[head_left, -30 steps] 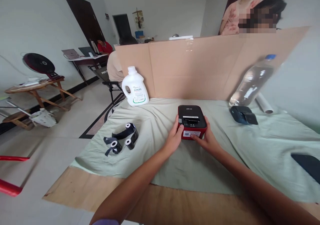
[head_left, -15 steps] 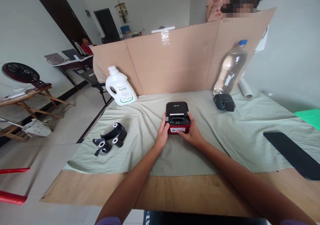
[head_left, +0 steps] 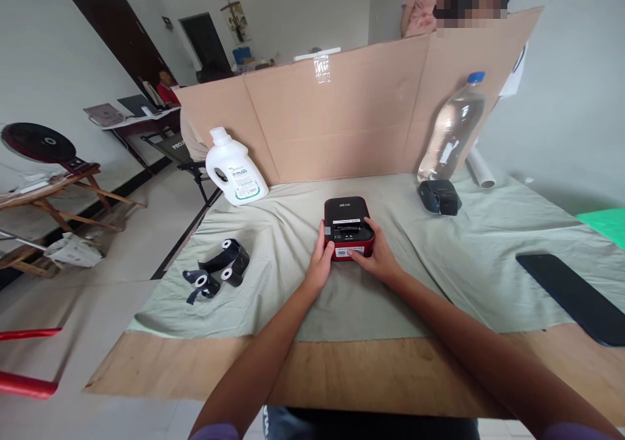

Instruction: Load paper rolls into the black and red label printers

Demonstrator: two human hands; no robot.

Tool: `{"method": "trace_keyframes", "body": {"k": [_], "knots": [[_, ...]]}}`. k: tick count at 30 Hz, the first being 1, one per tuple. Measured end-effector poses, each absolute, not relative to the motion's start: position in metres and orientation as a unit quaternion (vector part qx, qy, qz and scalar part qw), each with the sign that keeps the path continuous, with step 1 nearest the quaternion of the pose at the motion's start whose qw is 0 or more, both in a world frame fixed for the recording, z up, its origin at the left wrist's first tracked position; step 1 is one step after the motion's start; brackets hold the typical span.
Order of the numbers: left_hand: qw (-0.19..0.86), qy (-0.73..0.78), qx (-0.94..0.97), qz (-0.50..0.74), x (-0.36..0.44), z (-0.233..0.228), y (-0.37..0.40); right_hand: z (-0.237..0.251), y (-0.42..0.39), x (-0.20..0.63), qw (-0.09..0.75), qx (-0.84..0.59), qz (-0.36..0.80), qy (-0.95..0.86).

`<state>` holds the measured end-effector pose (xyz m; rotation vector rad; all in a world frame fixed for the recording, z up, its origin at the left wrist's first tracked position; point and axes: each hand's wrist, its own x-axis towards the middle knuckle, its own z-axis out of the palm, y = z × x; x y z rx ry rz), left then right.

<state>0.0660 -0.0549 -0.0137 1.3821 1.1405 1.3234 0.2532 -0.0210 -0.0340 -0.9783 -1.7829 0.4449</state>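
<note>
A black and red label printer point(head_left: 347, 213) rests on the pale green cloth in front of me, its labelled side facing me. My left hand point(head_left: 319, 261) grips its left side, thumb near the front corner. From the right, my right hand point(head_left: 381, 254) grips it, with the thumb lying across the white sticker on the front. Both hands are closed on the printer's sides, and some fingertips are hidden behind it. Left of the hands lie black ribbon rolls point(head_left: 234, 258) with white cores, one partly unwound.
A white detergent bottle point(head_left: 239, 173) and a blue-capped clear bottle point(head_left: 454, 127) stand before a cardboard panel point(head_left: 336, 127). By the clear bottle sits a small dark device point(head_left: 439, 197). A black phone-shaped slab point(head_left: 571, 297) lies at right. Other people are beyond the panel.
The camera view has shifted slightly. Both hands keep their hold on the label printer, which stays in place on the cloth.
</note>
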Motion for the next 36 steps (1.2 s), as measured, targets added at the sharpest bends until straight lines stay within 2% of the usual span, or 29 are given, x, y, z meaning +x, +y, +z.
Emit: {"method": "trace_keyframes", "body": {"k": [7,24,30,36], "knots": [[0.37,0.445,0.594,0.559,0.06,-0.024,-0.053,-0.036,-0.019,0.254,0.502,-0.411,0.175,-0.74],[0.334,0.451,0.623,0.546,0.039,-0.024,-0.045,-0.03,-0.02,0.258,0.476,-0.425,0.175,-0.75],[0.222,0.474,0.681,0.513,0.03,-0.015,-0.038,-0.027,-0.021,0.259,0.471,-0.433,0.172,-0.749],[0.309,0.476,0.63,0.53,0.035,-0.012,-0.035,-0.024,-0.021,0.26,0.465,-0.442,0.151,-0.752]]}}
